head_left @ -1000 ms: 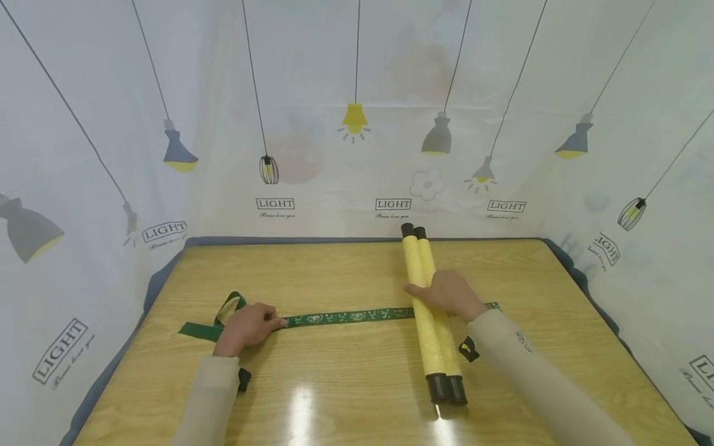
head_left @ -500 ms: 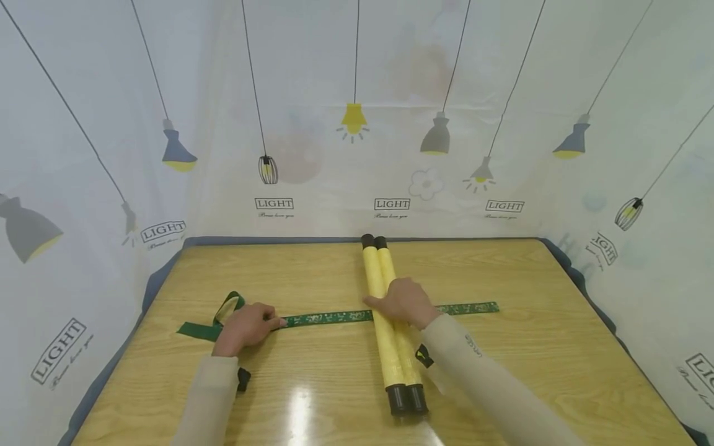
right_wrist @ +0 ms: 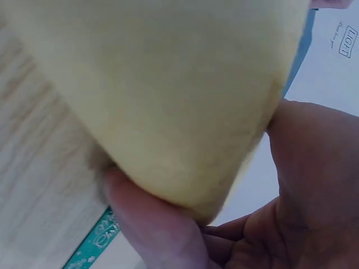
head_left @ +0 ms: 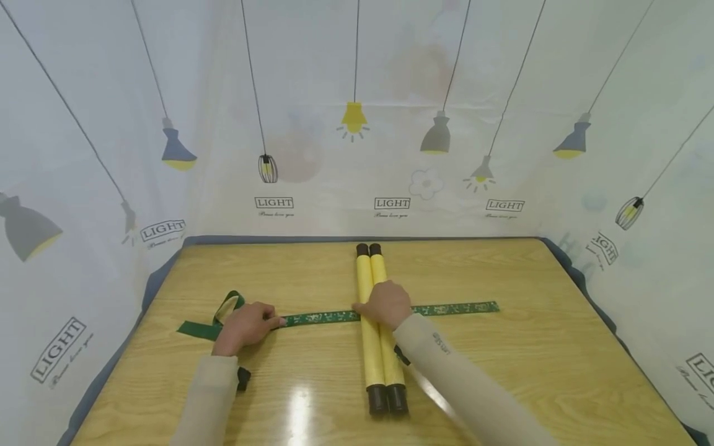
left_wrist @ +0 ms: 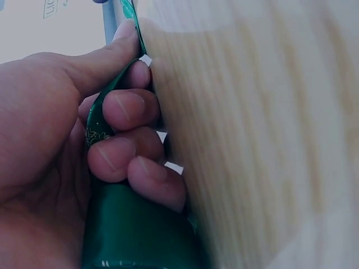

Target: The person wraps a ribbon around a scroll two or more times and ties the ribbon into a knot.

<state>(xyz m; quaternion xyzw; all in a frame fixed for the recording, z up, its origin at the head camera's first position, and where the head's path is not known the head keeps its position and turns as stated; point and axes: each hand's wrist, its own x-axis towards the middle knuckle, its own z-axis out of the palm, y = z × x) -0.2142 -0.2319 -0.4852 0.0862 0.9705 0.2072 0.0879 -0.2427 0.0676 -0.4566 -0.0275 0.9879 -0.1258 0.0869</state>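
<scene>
Two yellow scrolls [head_left: 375,353] with black end caps lie side by side, pointing away from me across a green patterned ribbon [head_left: 454,308]. My right hand [head_left: 387,303] grips the pair round the middle, thumb on the left side. In the right wrist view, a yellow roll [right_wrist: 168,101] fills most of the picture between thumb and fingers. At the left, my left hand [head_left: 248,328] pinches the ribbon, which runs flat to the right from the fingertips. The left wrist view has the ribbon [left_wrist: 140,224] passing through curled fingers. Its loose end loops behind that hand.
A wood-grain table [head_left: 530,371] holds everything. White sheets printed with hanging lamps [head_left: 357,186] wall it in at the back and both sides, with a blue edge [head_left: 279,240] along the table's border.
My right hand has carried the two yellow scrolls leftward along the ribbon to near the table's middle, uncovering the ribbon's right end. My left hand stays in place, still pinching the ribbon.
</scene>
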